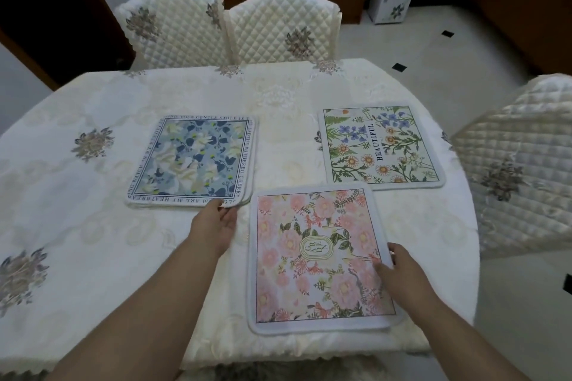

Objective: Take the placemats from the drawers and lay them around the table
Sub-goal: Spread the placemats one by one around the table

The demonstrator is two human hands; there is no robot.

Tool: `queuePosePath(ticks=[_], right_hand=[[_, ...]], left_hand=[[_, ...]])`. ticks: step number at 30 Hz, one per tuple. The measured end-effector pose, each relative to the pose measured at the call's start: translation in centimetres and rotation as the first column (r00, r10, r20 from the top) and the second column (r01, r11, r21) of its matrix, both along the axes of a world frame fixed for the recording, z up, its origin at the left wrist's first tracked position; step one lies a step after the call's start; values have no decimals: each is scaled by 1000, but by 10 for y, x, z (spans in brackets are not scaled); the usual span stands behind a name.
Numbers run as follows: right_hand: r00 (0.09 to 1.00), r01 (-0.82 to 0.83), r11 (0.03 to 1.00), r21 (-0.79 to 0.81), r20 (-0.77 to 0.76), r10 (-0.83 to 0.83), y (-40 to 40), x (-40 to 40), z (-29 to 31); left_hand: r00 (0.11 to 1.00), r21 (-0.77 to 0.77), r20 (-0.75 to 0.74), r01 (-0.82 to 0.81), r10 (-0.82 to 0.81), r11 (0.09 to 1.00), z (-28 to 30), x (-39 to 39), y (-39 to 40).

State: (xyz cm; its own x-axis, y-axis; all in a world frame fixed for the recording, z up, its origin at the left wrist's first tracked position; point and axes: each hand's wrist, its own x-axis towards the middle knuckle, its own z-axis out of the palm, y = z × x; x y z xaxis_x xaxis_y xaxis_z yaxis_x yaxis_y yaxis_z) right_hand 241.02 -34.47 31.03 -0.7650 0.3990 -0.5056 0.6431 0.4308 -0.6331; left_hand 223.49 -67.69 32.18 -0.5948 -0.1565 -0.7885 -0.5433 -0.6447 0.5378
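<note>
On the table (77, 226), the left hand (216, 223) pinches the near edge of a blue placemat stack (195, 161), bordered "YOUR GENTLE SMILE". The right hand (399, 266) rests relaxed fingers on the near pink placemat (315, 260). The green placemat (380, 145), far right, reads "BEAUTIFUL".

Two bare forearms show, with no sleeves reaching the wrists. The left hand (216, 223) and right hand (399, 269) wear no gloves. No rings or watch show.
</note>
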Motion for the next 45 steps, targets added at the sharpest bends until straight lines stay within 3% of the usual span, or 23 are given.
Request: queuePosePath(ticks=[8, 14, 16, 17, 18, 20, 21, 23, 28, 33, 37, 40, 45], right_hand=[[1000, -5, 1000, 24, -13, 5, -2, 2, -6], [999, -14, 998, 59, -43, 16, -6, 5, -10], [999, -10, 998, 63, -36, 12, -6, 5, -11], [999, -3, 998, 62, -32, 5, -6, 5, -11], [1000, 1, 998, 61, -27, 1, -6, 5, -12], [1000, 1, 998, 63, -2, -1, -6, 5, -16], [1000, -1, 998, 57, 17, 0, -7, 5, -17], [999, -16, 999, 41, 39, 15, -11, 5, -19], [995, -79, 996, 36, 57, 77, -33, 8, -17], [981, -189, 981, 49, 51, 187, -45, 10, -20], [973, -214, 931, 295, -25, 231, -38, -14, -10], [965, -194, 913, 358, -100, 244, -37, -45, 1], [921, -363, 829, 426, 32, 388, -44, -100, -2]], left_hand=[[996, -69, 82, 50, -45, 996, -8, -28, -8], [1000, -178, 13, 29, -27, 984, -7, -53, -11], [992, -208, 6, 128, -129, 970, -4, -47, -10], [974, -287, 37, 224, -223, 931, -3, -37, -8], [935, -424, 85, 346, -344, 837, -5, -24, -6], [802, -671, 190, 527, -566, 521, -9, 12, -2], [738, -722, 223, 564, -637, 401, -8, 29, 2], [664, -745, 235, 592, -710, 308, -5, 56, 7], [647, -742, 277, 614, -710, 270, 1, 85, -8], [645, -828, 311, 544, -698, 134, -2, 80, -36], [675, -837, 294, 524, -677, 159, -11, 82, -39], [666, -855, 302, 506, -682, 115, -17, 82, -36], [707, -844, 271, 500, -653, 192, -23, 75, -34]])
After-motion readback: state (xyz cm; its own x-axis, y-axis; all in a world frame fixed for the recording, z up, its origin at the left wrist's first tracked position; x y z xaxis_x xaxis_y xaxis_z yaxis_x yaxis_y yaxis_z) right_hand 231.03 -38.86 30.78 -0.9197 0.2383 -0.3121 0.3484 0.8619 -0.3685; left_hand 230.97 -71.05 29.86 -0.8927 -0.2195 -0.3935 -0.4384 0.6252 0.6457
